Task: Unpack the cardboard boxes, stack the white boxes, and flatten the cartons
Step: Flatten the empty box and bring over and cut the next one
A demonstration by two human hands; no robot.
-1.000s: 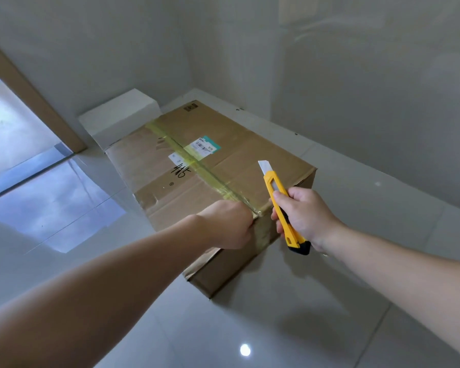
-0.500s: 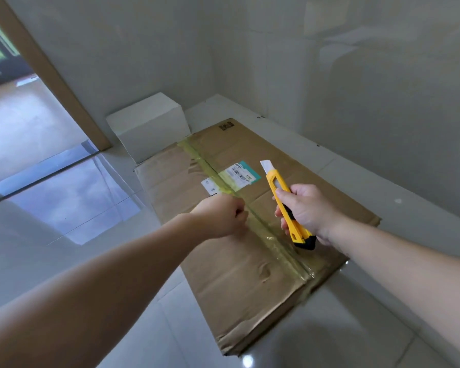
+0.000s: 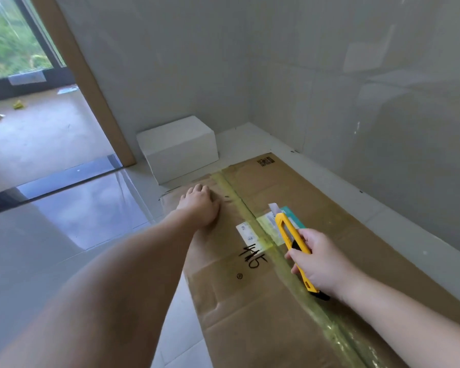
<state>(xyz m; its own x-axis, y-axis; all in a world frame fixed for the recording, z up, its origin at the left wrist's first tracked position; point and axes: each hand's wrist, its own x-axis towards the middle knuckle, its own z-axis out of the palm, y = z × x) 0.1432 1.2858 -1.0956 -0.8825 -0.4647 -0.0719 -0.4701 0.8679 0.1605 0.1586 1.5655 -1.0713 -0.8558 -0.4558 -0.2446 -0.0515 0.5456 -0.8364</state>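
A doorway [image 3: 37,115] opened at the far left onto a bare floor with greenery beyond glass. Beside its frame a white box [image 3: 179,150] sat against the wall, just behind the carton [image 3: 263,301]. My left hand [image 3: 201,205] rested on the carton's far end, left of the tape [image 3: 298,282]; its fingers were turned away from me, so I could not tell whether they lay flat or curled. The carton stretched toward me along the floor, labels and black scrawl near the seam. My right hand [image 3: 320,264] gripped a yellow knife [image 3: 290,240], blade out, just above the tape.
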